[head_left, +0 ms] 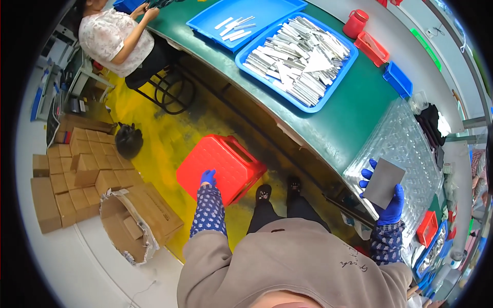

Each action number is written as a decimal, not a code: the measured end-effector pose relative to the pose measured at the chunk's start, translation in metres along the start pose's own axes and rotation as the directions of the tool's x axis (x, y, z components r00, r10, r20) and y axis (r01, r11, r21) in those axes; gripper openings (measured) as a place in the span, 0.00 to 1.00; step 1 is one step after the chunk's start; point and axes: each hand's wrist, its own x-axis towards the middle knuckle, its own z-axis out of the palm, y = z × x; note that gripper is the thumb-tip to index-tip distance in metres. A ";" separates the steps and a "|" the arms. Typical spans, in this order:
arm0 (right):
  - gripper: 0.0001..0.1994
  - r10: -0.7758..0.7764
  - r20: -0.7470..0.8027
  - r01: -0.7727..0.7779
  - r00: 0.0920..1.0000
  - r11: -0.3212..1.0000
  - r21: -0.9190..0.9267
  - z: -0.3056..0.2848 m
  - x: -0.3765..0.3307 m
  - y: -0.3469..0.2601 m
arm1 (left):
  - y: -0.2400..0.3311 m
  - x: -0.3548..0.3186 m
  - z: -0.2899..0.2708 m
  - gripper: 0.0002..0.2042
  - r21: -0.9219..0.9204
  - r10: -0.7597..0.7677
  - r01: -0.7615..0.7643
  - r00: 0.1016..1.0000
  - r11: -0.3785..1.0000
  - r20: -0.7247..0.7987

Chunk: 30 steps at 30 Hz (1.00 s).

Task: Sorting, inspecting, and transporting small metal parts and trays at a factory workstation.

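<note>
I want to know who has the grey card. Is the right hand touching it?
Touching. In the head view the right hand in a blue glove wraps its fingers around the grey card, holding it over the clear tray.

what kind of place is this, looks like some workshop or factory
Most likely a small factory assembly or packing line. A long green workbench carries blue plastic trays of flat silver metal strips, stacked brown cardboard boxes sit on the floor, and the right hand in a blue glove holds a flat grey card.
</note>
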 end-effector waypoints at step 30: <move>0.42 -0.513 -0.316 0.583 0.798 0.789 0.192 -0.078 -0.046 -0.016 | 0.314 -0.207 0.190 0.18 0.215 0.675 -0.840 -0.221 -0.499 0.704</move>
